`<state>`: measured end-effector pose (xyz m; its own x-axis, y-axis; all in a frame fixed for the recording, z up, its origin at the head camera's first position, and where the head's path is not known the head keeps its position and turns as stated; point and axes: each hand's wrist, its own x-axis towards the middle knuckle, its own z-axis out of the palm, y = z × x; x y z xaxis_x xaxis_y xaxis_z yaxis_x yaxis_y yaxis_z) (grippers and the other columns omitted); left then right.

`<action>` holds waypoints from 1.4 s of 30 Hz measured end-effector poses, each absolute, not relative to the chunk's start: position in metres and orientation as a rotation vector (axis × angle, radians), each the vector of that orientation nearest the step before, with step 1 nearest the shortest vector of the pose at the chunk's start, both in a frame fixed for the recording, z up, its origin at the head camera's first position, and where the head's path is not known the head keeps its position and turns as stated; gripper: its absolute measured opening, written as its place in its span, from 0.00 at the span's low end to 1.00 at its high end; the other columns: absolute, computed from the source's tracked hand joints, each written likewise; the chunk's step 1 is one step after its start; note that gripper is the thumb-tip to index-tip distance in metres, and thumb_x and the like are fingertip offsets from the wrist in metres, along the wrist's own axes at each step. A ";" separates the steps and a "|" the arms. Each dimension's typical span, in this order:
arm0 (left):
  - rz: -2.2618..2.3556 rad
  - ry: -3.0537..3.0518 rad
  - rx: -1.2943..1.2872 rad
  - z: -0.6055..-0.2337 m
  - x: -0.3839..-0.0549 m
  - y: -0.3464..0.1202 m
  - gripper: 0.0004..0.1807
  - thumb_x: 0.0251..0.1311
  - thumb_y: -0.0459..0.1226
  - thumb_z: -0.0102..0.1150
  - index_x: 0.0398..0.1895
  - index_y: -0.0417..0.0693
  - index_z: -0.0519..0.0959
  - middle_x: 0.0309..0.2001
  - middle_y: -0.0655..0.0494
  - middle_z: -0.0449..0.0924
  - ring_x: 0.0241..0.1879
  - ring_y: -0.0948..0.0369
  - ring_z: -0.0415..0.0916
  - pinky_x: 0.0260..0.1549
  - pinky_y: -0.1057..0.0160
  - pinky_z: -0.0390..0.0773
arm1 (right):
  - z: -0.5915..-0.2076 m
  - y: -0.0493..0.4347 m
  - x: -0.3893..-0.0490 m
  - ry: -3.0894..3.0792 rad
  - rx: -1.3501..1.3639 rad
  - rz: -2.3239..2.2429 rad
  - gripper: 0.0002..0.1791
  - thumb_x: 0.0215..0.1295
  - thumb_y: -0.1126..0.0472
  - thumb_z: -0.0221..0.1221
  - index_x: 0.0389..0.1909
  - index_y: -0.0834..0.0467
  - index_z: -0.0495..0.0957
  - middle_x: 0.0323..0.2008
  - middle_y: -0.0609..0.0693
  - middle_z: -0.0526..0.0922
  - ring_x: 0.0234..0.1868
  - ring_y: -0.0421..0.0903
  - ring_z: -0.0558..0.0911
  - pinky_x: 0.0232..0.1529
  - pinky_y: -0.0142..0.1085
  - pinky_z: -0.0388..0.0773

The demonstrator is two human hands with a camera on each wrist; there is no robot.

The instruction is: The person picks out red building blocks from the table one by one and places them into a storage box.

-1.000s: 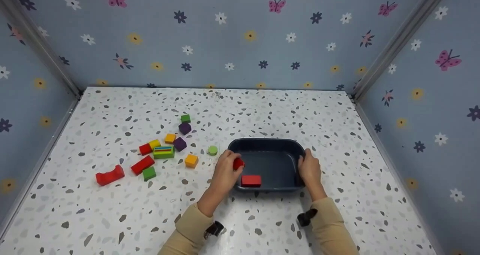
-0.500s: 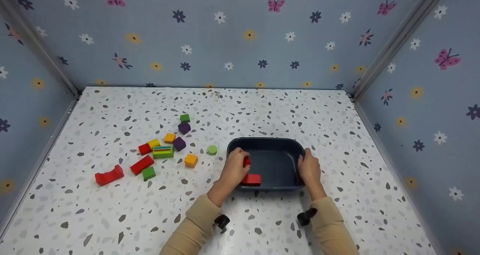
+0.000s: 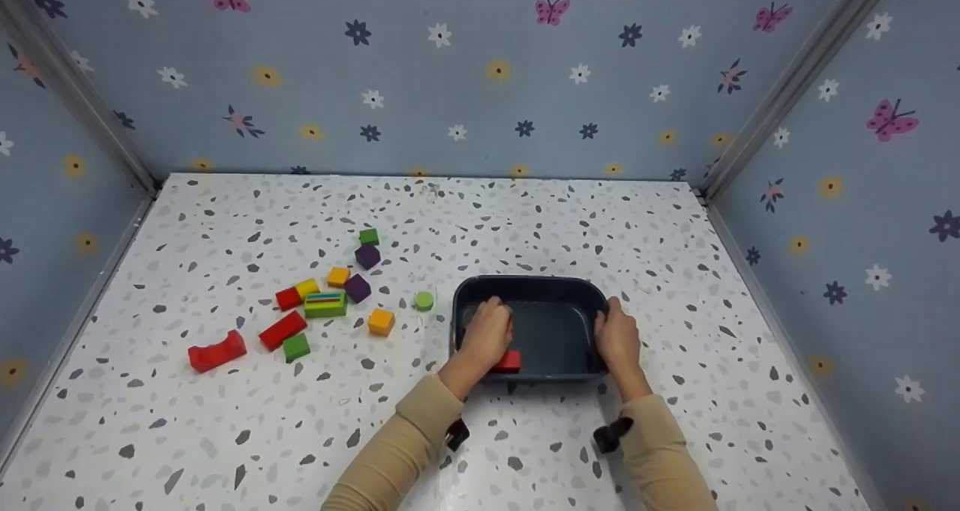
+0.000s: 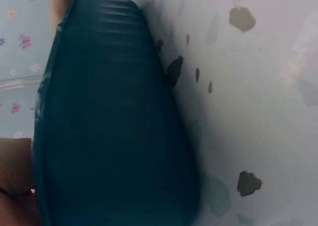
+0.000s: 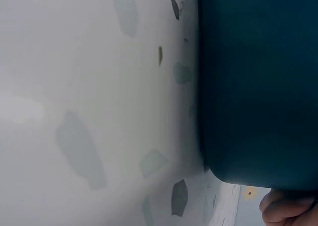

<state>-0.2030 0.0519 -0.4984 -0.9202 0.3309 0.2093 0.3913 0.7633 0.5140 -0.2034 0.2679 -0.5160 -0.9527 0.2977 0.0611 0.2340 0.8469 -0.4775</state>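
Note:
In the head view a dark blue rectangular tray (image 3: 555,380) stands on the speckled table. My left hand (image 3: 487,335) reaches into its left part, fingers curled and pinching a red block that the hand almost wholly hides. Just in front of that hand, a red rectangular block (image 3: 510,361) lies inside the tray near its front wall, partly covered. My right hand (image 3: 619,338) grips the tray's right rim, with the thumb toward the inside. Both wrist views are mostly filled by the tray's outer wall (image 4: 109,112); the right wrist view shows some curled fingers (image 5: 285,208) at its rim.
Left of the tray lie several loose blocks: a light green cylinder (image 3: 424,301), an orange cube (image 3: 381,322), a striped green block (image 3: 325,305), a purple block (image 3: 358,288) and a red arch-shaped block (image 3: 217,351). Flower-patterned walls (image 3: 450,68) enclose the table at back and sides.
My left hand has moved right, from the tray's left rim to inside the tray, carrying the red block, now nearly hidden. My right hand stays on the rim.

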 end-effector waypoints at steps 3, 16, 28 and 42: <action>-0.833 -2.852 -0.586 -0.502 -0.205 0.055 0.08 0.41 0.26 0.60 0.14 0.42 0.72 0.29 0.49 0.70 0.32 0.51 0.71 0.32 0.59 0.74 | -0.516 0.268 -0.204 -2.888 -0.417 0.717 0.15 0.63 0.64 0.47 0.49 0.66 0.66 0.39 0.67 0.76 0.37 0.60 0.77 0.32 0.51 0.72; -0.710 -2.955 -0.584 -0.507 -0.208 0.065 0.06 0.44 0.21 0.54 0.22 0.38 0.76 0.30 0.46 0.75 0.35 0.51 0.74 0.36 0.59 0.75 | -0.516 0.267 -0.202 -2.885 -0.407 0.709 0.13 0.63 0.64 0.47 0.46 0.66 0.67 0.36 0.67 0.77 0.34 0.59 0.78 0.29 0.49 0.72; -0.744 -3.004 -0.555 -0.512 -0.210 0.067 0.07 0.46 0.20 0.51 0.24 0.37 0.75 0.29 0.44 0.77 0.33 0.51 0.76 0.33 0.58 0.76 | -0.515 0.266 -0.202 -2.900 -0.437 0.726 0.13 0.64 0.63 0.46 0.47 0.65 0.66 0.37 0.66 0.77 0.34 0.57 0.79 0.29 0.47 0.73; -0.747 -3.033 -0.542 -0.513 -0.213 0.068 0.06 0.49 0.22 0.49 0.24 0.38 0.75 0.28 0.44 0.77 0.32 0.52 0.76 0.31 0.58 0.76 | -0.516 0.268 -0.203 -2.891 -0.408 0.708 0.13 0.63 0.64 0.46 0.47 0.66 0.66 0.37 0.67 0.77 0.35 0.60 0.78 0.30 0.49 0.72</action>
<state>-0.2134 0.0679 -0.5129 -0.9412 0.3338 0.0530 0.3202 0.8306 0.4557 -0.2030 0.2677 -0.5159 -0.9540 0.2921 0.0681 0.2276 0.8528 -0.4701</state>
